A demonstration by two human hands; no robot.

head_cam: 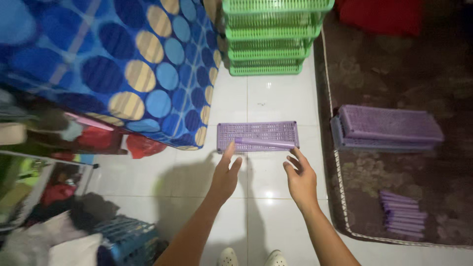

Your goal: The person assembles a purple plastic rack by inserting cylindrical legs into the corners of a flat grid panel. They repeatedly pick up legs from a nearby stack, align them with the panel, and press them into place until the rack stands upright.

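Observation:
A purple plastic lattice panel (256, 133) lies flat on the white tile floor. A purple rod (263, 144) rests across its near edge. My left hand (225, 175) reaches toward the panel's near left corner, fingers apart, its fingertips just short of it. My right hand (300, 177) hovers open a little below the rod's right end, holding nothing.
A stack of purple panels (389, 127) and a bundle of purple rods (401, 214) lie on the brown rug (394, 74) at right. Stacked green baskets (271, 37) stand at the back. A blue dotted bed cover (108, 64) fills the left; a blue basket (129, 239) with clothes sits bottom left.

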